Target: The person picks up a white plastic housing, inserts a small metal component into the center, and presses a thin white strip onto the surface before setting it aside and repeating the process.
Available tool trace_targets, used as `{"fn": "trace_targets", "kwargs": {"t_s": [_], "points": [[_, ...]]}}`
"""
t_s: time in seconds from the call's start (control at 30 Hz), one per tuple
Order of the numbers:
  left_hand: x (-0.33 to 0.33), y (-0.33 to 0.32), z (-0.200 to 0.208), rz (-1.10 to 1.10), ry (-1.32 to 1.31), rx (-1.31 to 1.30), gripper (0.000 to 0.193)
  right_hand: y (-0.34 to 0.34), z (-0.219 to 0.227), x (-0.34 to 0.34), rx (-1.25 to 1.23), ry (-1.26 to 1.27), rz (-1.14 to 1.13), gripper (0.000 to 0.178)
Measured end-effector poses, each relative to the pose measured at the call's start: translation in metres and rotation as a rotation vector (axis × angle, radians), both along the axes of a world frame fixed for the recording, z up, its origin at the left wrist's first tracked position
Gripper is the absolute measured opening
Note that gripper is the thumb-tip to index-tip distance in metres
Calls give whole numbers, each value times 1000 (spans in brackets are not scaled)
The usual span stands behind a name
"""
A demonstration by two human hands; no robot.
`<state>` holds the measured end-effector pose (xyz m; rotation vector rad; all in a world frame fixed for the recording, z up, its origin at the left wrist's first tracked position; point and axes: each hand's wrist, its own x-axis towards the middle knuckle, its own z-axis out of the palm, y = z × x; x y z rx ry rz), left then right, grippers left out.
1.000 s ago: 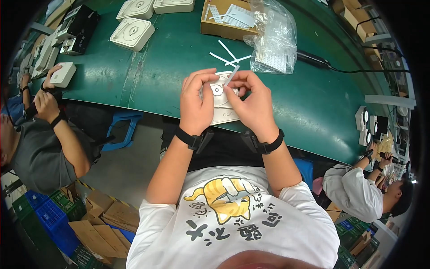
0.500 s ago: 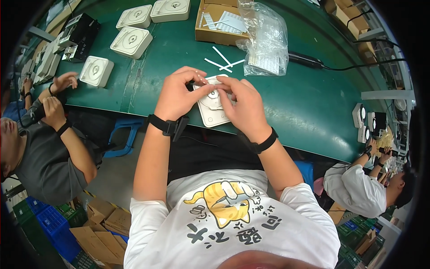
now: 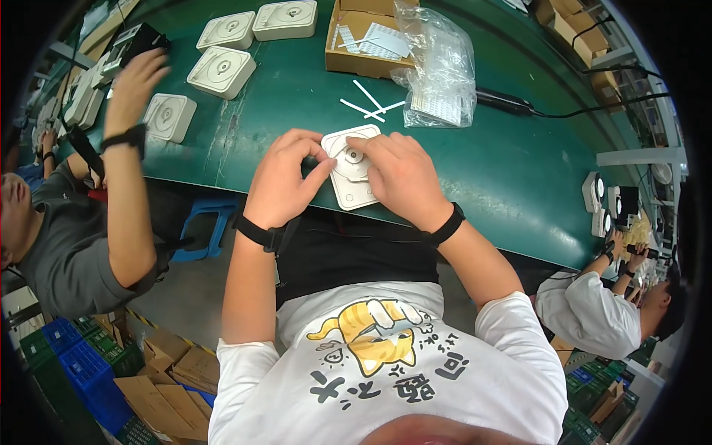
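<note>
While both hands work the same piece, these lines hold:
Left hand (image 3: 280, 176): grip pinching the white square plate (image 3: 351, 169) at its 9 o'clock edge.
Right hand (image 3: 397, 172): fingers pressed on the plate's 3 o'clock side, clasping it.
Doing it well: I judge steady, even pressure near the centre disc keeps it flat.
Plate: white, rounded corners, round hub, lying on the green desk (image 3: 504, 170), transparent bag (image 3: 437, 67) at 1 o'clock.

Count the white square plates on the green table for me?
5: one under both hands, one near the co-worker's arm, three at the far left. More may lie hidden at the left rim.
</note>
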<state>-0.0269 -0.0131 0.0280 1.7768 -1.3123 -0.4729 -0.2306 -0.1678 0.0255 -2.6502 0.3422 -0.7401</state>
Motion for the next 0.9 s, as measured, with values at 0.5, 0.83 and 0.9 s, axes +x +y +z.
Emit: {"fn": "trace_targets", "kwargs": {"t_s": [0.5,0.83,0.9], "points": [[-48,13,-36,-27,-187,-242,36,-6,6,6,-50,8,47,32],[-44,11,-51,-8,-219,-285,95,23,20,20,99,58,-60,18],[-46,10,-56,2,-186,-293,97,36,15,27,79,12,-167,20]]}}
